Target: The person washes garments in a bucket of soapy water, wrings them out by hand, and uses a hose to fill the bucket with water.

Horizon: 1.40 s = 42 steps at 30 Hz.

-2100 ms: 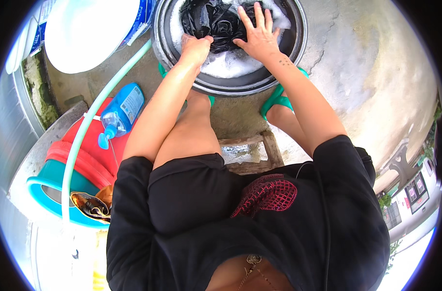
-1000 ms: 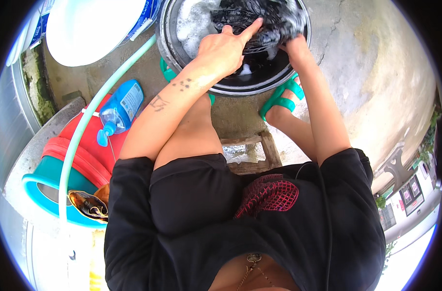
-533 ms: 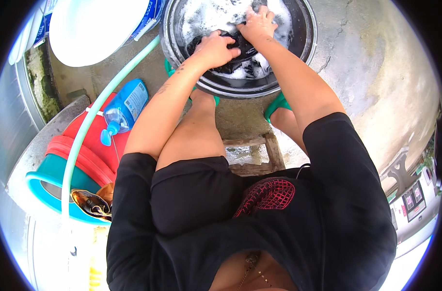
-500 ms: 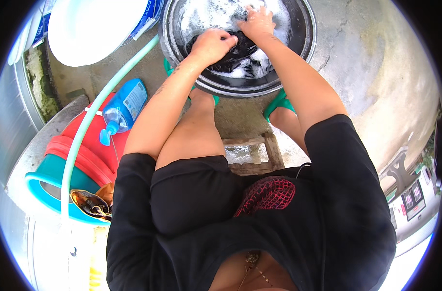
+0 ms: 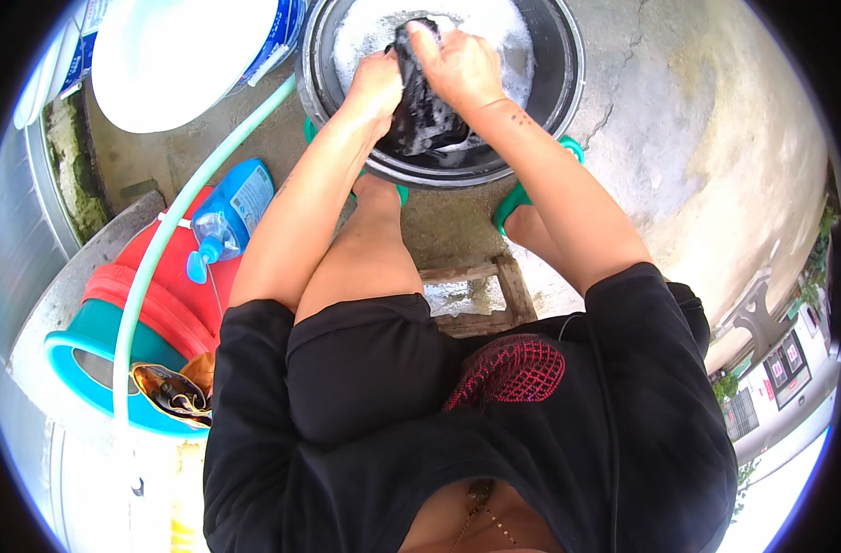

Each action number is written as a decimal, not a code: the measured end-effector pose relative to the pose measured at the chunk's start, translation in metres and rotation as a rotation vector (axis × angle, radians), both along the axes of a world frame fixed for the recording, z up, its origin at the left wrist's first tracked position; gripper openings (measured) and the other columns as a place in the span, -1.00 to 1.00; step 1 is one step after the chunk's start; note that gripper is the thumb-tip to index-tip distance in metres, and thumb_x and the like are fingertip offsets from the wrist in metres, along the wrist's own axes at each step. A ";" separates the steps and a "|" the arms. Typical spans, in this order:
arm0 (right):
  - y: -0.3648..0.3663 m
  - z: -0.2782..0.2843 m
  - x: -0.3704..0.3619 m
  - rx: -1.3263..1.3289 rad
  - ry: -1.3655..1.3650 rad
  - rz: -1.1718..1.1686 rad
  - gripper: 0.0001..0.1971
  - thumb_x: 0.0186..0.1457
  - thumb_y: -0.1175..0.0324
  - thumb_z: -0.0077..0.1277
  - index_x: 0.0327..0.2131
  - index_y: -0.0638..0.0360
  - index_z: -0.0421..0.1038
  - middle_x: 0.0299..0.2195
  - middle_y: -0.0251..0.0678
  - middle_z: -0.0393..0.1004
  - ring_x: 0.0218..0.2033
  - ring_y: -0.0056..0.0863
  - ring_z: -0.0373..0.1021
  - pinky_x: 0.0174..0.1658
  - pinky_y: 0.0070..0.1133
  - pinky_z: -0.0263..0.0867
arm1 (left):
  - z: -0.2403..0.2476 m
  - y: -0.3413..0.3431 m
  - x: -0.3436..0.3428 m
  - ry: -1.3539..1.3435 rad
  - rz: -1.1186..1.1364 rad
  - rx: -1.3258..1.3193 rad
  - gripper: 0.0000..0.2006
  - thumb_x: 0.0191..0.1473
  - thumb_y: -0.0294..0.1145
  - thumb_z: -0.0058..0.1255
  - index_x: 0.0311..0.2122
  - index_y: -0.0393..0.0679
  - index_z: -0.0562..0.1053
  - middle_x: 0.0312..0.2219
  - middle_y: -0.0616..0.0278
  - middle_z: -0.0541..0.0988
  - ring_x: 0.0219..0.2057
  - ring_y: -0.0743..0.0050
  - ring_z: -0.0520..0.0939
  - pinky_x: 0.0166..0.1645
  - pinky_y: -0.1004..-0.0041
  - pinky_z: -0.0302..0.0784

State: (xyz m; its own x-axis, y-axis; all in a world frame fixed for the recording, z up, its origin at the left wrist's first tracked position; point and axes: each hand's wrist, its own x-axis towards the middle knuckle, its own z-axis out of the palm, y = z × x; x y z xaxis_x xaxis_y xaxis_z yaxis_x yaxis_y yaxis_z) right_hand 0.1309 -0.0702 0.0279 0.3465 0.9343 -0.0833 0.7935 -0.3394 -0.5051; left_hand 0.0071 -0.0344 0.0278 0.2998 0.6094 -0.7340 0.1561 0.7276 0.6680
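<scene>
A wet black cloth (image 5: 425, 115) streaked with suds is bunched up over a round black tub (image 5: 562, 92) of foamy water (image 5: 365, 32). My left hand (image 5: 376, 88) grips its left side, fingers curled in and partly hidden. My right hand (image 5: 462, 69) is closed round its upper right part, with the thumb lying on top. Both hands are close together above the suds. The lower end of the cloth hangs down toward the tub's near wall. Whether it is one garment or several I cannot tell.
A pale green hose (image 5: 213, 152) runs along the left. Beside it a blue pump bottle (image 5: 236, 212) lies on a red basin (image 5: 153, 267), near a teal basin (image 5: 70, 346). A white basin (image 5: 162, 64) stands upper left. A low wooden stool (image 5: 513, 286) is below me.
Both hands have lifted the black cloth out of the foam and drawn closer together on it. The right hand has gone from spread fingers to a grip. The tub sits slightly further left.
</scene>
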 end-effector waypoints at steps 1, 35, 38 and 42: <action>0.006 -0.005 0.006 -0.092 -0.046 -0.041 -0.51 0.19 -0.14 -0.04 -0.33 0.13 0.57 -0.43 0.04 0.56 -0.31 0.04 0.51 -0.20 -0.18 0.41 | -0.014 -0.002 -0.004 0.043 0.012 0.132 -0.50 0.28 -0.08 -0.11 -0.20 -0.47 0.54 -0.27 -0.14 0.64 -0.20 0.08 0.65 -0.11 0.30 0.47; -0.034 -0.009 0.094 -0.168 1.000 -0.406 -0.03 -0.06 0.10 0.36 0.28 0.45 0.07 0.10 -0.02 0.40 0.16 -0.31 0.31 0.28 -0.48 0.09 | -0.001 0.033 -0.044 0.257 -0.358 0.522 -0.16 -0.10 0.23 0.29 0.14 -0.24 0.40 -0.03 -0.13 0.55 0.02 0.12 0.55 0.16 0.28 0.40; -0.041 -0.003 0.100 -0.253 0.915 -0.362 -0.08 -0.04 0.15 0.37 0.24 0.52 0.10 0.03 -0.11 0.47 0.09 -0.42 0.35 0.23 -0.53 0.14 | 0.006 0.016 -0.045 0.600 -0.744 0.803 -0.03 -0.25 -0.02 0.45 0.26 -0.20 0.25 0.07 -0.15 0.41 0.15 -0.11 0.40 0.22 0.15 0.35; -0.036 0.024 0.115 -0.331 0.582 -0.187 -0.32 -0.02 0.08 0.36 0.07 0.35 0.38 -0.12 -0.27 0.55 -0.07 -0.51 0.43 0.06 -0.57 0.29 | 0.015 0.021 -0.046 0.656 -0.752 0.827 -0.26 -0.11 -0.05 0.36 0.18 -0.12 0.39 -0.05 -0.10 0.58 0.01 -0.08 0.57 0.13 0.18 0.45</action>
State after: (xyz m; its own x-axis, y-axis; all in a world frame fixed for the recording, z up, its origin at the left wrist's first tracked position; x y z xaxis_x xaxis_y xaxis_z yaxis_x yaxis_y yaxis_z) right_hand 0.2459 -0.1063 0.0521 0.3118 0.7566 -0.5747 0.3380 -0.6536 -0.6771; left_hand -0.0387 -0.0136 0.0427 0.4948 0.7901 -0.3618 0.8112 -0.2706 0.5184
